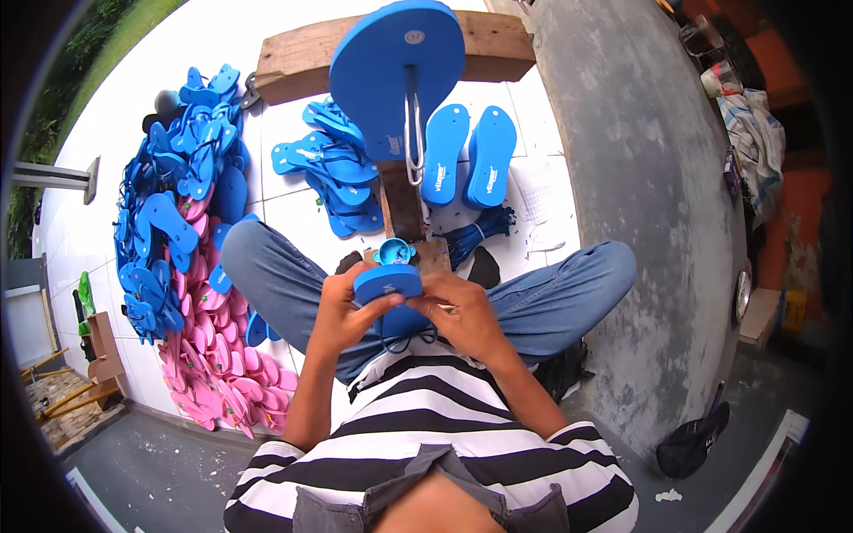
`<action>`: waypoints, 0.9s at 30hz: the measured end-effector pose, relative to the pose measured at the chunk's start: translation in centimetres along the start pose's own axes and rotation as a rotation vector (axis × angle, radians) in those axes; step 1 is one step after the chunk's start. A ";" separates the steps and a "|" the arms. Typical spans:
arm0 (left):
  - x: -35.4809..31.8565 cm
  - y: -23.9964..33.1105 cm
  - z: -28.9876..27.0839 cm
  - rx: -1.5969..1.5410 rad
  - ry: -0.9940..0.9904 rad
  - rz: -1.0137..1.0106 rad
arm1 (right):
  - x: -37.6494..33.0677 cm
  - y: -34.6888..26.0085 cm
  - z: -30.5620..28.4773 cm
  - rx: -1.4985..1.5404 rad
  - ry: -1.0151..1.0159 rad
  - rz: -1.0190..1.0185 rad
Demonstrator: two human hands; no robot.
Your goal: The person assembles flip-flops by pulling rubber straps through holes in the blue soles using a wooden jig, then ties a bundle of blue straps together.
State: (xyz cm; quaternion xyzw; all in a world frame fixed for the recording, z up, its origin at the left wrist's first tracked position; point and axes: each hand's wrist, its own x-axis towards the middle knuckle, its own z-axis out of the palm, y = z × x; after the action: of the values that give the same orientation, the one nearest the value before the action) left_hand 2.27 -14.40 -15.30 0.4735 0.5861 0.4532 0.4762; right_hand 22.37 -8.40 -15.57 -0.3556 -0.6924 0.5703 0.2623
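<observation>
Left hand [345, 302]: fingers clamped the blue sole [387, 282] at its left edge, thumb across.
Sole: sat between both hands, foreshortened; long axis unclear.
Right hand [458, 311]: fingers met its right edge, equally near; couldn't tell if clamped.

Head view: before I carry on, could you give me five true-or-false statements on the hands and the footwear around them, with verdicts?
1. The left hand and right hand both hold a blue flip-flop sole. True.
2. Just beyond that sole is a hammer. False: a small blue cup is there.
3. Footwear heaped at the person's left is all blue. False: pink flip-flops lie there too.
4. A bundle of dark blue straps lies nearer the person than the side-by-side blue soles. True.
5. The person wears plain black. False: a black-and-white striped shirt.
</observation>
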 end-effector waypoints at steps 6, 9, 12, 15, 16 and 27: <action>1.9 -1.8 0.7 -0.151 0.057 -0.108 | 0.8 2.7 1.8 -0.103 0.066 0.183; 4.4 -2.5 2.0 -0.266 0.113 -0.135 | 2.8 3.4 -0.2 -0.058 -0.002 0.245; 6.3 -5.4 3.4 -0.391 0.112 -0.213 | 4.5 4.0 -4.5 -0.205 0.011 0.170; 7.0 -11.1 6.0 -0.160 -0.002 -0.154 | 5.8 7.6 -8.5 -0.462 0.091 0.047; 6.5 -12.1 7.0 0.125 -0.076 -0.162 | 6.2 9.2 -9.4 -0.526 0.096 0.043; 3.8 -21.7 13.7 1.002 -0.720 0.039 | 6.5 18.4 -9.9 -0.524 0.180 0.085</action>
State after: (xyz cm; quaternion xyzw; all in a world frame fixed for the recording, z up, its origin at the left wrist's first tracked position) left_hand 12.72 -12.64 -38.92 0.7737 0.5214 -0.0569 0.3553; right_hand 29.54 4.47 -31.68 -0.4891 -0.7748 0.3484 0.1976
